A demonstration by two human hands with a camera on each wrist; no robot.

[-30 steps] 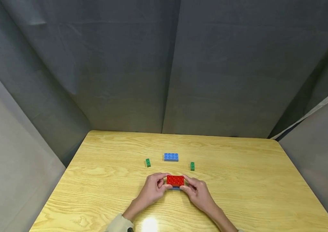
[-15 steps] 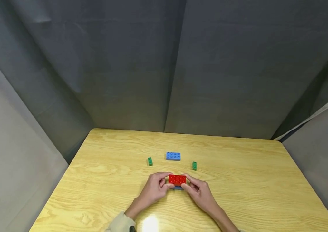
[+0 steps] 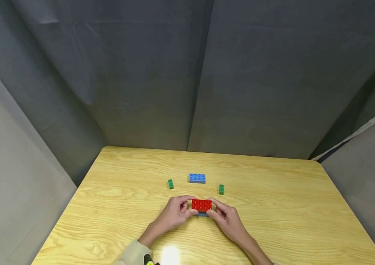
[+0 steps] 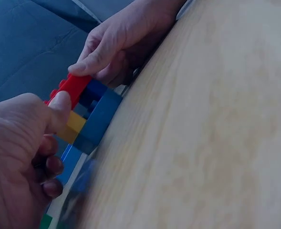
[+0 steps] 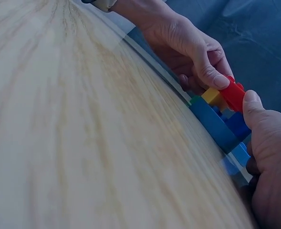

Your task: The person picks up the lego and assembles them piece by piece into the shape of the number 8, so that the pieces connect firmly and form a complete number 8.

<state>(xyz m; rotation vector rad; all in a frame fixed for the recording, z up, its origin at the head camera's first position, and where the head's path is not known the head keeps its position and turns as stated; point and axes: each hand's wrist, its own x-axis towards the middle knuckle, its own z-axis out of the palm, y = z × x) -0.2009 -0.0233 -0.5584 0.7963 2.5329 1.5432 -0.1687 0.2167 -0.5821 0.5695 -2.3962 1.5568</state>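
Both hands pinch a red toy building brick (image 3: 202, 205) by its two ends, studs upward, in the head view. My left hand (image 3: 174, 212) has its thumb on the near face and a finger at the far left corner. My right hand (image 3: 228, 219) grips the other end likewise. Beneath the red brick, a yellow brick (image 4: 72, 126) stands toward the left hand and a dark blue brick (image 5: 238, 125) toward the right. These sit on a longer blue brick (image 4: 99, 123) on the table, mostly hidden from the head camera.
Beyond the hands lies a loose blue brick (image 3: 197, 178). A small green brick (image 3: 171, 184) lies to its left, and a second green brick (image 3: 221, 189) to its right. Dark curtains (image 3: 147, 92) rise behind the wooden table (image 3: 283, 206).
The head view shifts slightly. Both hands keep their hold on the red brick, which stays over the same stack with hardly any movement.
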